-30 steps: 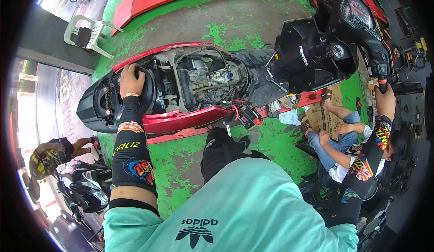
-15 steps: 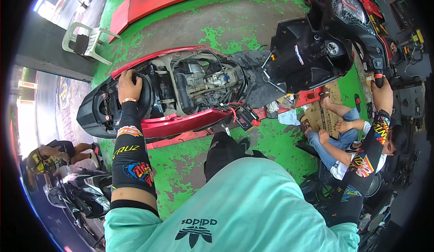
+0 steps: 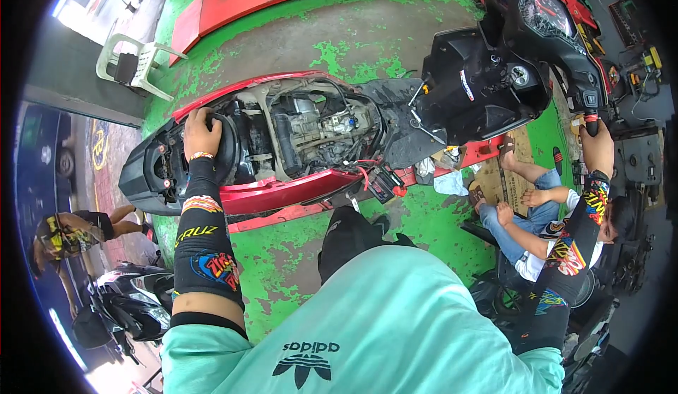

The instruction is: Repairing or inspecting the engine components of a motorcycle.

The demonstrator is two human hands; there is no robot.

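A red and black scooter (image 3: 288, 190) stands across in front of me with its seat off, so the dirty engine (image 3: 332, 127) and wiring lie bare. My left hand (image 3: 203, 136) is curled over a black curved part (image 3: 227, 155) near the tail. Far to the right, my right hand (image 3: 597, 143) is wrapped round the handlebar grip (image 3: 591, 120). A battery (image 3: 383, 184) with red leads is at the near side of the body. The round gauge (image 3: 549, 14) sits ahead of the black front panel (image 3: 487, 87).
At right a person in jeans (image 3: 522, 214) sits low on the floor. Another person (image 3: 67, 235) is at the far left, beside a parked motorcycle (image 3: 138, 295). A white plastic chair (image 3: 141, 62) stands back left; a red ramp (image 3: 282, 2) lies behind the scooter. Tools (image 3: 639, 73) line the right.
The person at far left has shifted and stretched an arm toward the parked motorcycle. A dark vehicle has come into view outside. My hands and the scooter hold their places.
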